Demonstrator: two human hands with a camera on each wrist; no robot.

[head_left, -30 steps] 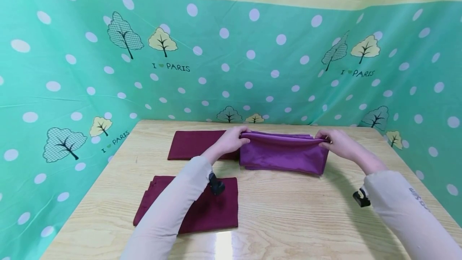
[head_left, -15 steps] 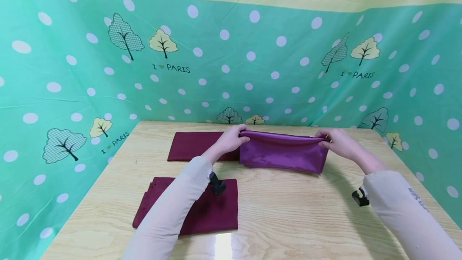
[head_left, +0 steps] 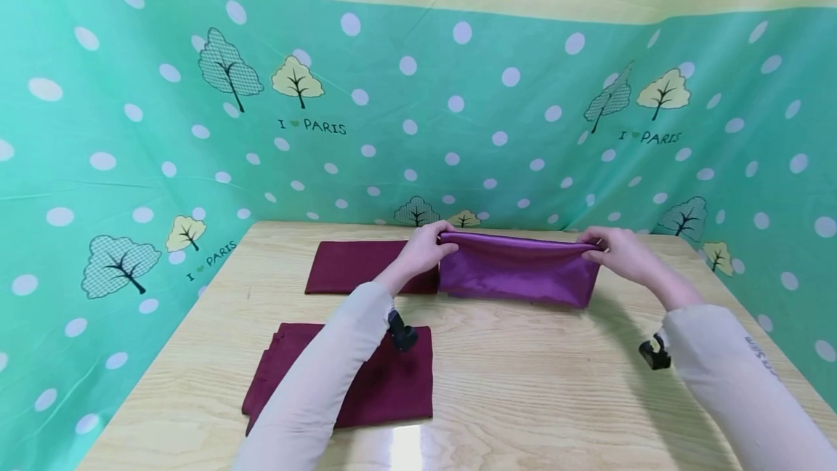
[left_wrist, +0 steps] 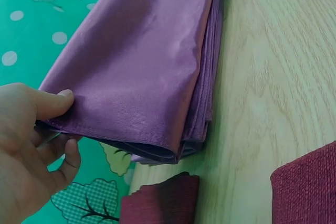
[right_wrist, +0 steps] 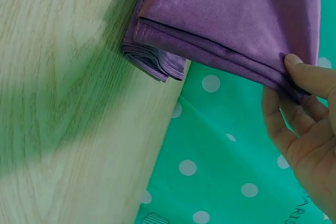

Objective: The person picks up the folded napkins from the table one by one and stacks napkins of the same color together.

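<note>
A shiny purple cloth (head_left: 516,271), folded into several layers, is at the back of the table, its upper edge lifted between both hands. My left hand (head_left: 423,247) pinches its upper left corner between thumb and fingers. At the upper right corner, my right hand (head_left: 617,253) pinches the edge the same way. In the left wrist view, the raised part of the purple cloth (left_wrist: 131,66) slopes over a stack of folded layers. The right wrist view shows the cloth's layered side edge (right_wrist: 210,48) with the lower fold beneath.
A folded maroon cloth (head_left: 356,265) lies at the back left, partly behind my left hand. Another folded maroon cloth (head_left: 392,380) lies nearer, partly under my left forearm. The wooden table (head_left: 523,384) meets a green dotted curtain (head_left: 366,166) at its back and sides.
Both hands keep their pinch on the purple cloth. Its upper edge has risen slightly, and the hands have shifted a little to the right. The maroon cloths lie as before.
</note>
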